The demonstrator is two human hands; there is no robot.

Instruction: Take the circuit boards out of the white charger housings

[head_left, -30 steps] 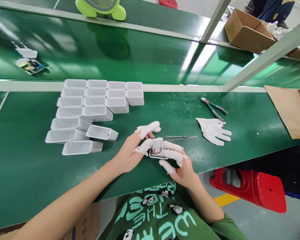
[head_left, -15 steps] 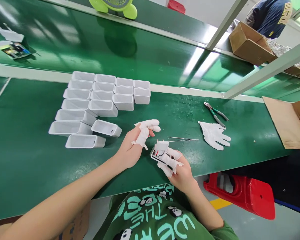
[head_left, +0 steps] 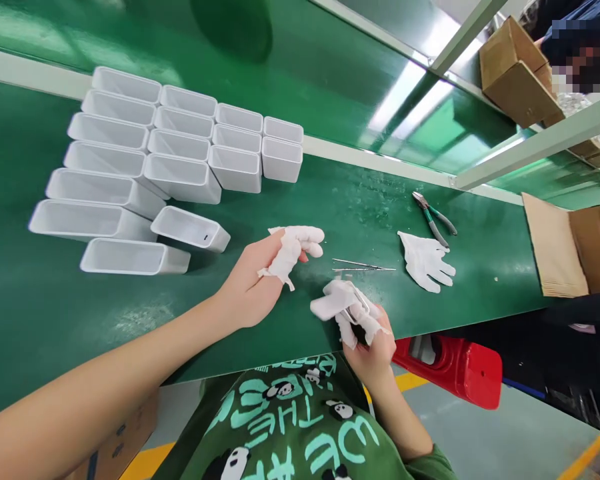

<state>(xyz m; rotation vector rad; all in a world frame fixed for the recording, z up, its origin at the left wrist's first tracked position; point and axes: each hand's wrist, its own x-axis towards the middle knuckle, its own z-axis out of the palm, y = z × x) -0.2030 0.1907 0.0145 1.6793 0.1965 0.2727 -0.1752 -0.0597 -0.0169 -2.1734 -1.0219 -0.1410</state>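
Observation:
My right hand (head_left: 367, 340) is closed around a small white plastic case (head_left: 334, 303). The case is tilted and slightly blurred, and the red and black wires seen in it earlier are hidden. White cloth covers several fingers of both hands. To the left, above the table, my left hand (head_left: 260, 280) has its fingers extended and gently bent, with nothing visible in them. Just beyond my right hand, a pair of thin metal tweezers (head_left: 363, 265) lies on the green tabletop.
Rows of white open-topped plastic bins (head_left: 175, 173) stand at left. On the right lie a white glove (head_left: 427, 261) and green-handled cutting pliers (head_left: 434, 219). A cardboard box (head_left: 555, 247) is at the far right, a red stool (head_left: 455, 370) below the table edge. Another person stands at the upper right.
My right hand has turned the case over, so its inside with the wires no longer shows. My left hand has barely moved. The view has tipped downward.

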